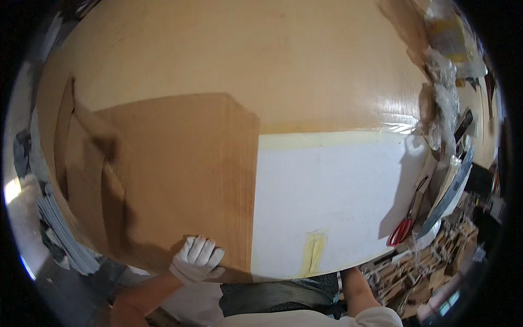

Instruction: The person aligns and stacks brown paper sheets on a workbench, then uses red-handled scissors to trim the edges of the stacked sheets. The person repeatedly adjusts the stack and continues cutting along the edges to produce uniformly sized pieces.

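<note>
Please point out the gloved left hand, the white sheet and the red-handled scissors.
Left hand (197, 258): head view, back of the white glove.
White sheet (327, 185): head view, bare middle of its surface.
Red-handled scissors (403, 228): head view, on the red handles.

1. Desk (327, 60) is decently lit, surroundings are pretty dim.
2. Shiny glare on its right side, by the crumpled clear plastic (444, 76).
3. Soft shadows on the brown sheet's (185, 180) left and the white sheet's (321, 185) right.
4. Blown-out patch far left.
5. Fisheye bends edges hard, black corners, rim's kinda smeary.
</note>
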The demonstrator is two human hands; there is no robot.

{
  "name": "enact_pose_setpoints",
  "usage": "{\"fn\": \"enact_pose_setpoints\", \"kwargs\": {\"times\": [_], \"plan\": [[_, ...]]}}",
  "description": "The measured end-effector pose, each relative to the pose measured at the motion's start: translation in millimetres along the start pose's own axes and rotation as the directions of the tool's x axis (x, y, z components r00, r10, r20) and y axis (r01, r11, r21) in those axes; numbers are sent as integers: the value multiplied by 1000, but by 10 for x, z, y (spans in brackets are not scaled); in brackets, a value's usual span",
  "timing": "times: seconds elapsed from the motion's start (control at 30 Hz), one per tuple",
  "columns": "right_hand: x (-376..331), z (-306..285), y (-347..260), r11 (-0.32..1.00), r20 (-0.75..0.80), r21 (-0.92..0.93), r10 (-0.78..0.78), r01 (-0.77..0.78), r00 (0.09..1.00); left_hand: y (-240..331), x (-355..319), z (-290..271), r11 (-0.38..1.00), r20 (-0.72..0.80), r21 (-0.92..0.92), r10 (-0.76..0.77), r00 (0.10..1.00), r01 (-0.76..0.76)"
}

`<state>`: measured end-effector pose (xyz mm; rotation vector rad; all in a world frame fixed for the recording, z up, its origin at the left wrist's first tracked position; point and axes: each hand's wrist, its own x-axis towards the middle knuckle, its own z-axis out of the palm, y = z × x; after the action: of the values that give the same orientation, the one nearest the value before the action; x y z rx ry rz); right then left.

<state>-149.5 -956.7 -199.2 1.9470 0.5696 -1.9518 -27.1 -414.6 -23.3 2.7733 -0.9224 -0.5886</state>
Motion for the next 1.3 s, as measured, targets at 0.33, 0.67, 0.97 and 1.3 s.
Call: {"fn": "enact_pose_setpoints", "kwargs": {"times": [0.33, 0.67, 0.97, 1.3], "plan": [[592, 156, 498, 991, -275, -76, 84, -109, 958, 337, -319, 346, 990, -483, 103, -34, 875, 95], [-296, -279, 344, 997, -650, -29, -68, 65, 756, 800, 420, 20, 989, -426, 144, 104, 899, -46], [-2316, -1611, -549, 582, -373, 436, -577, 687, 726, 728, 948, 356, 972, -378, 219, 161, 912, -81], [-1706, -4976, -1147, 825, -996, -26, -72, 565, 60, 772, 1039, 527, 996, -392, 83, 54, 918, -23]]}}
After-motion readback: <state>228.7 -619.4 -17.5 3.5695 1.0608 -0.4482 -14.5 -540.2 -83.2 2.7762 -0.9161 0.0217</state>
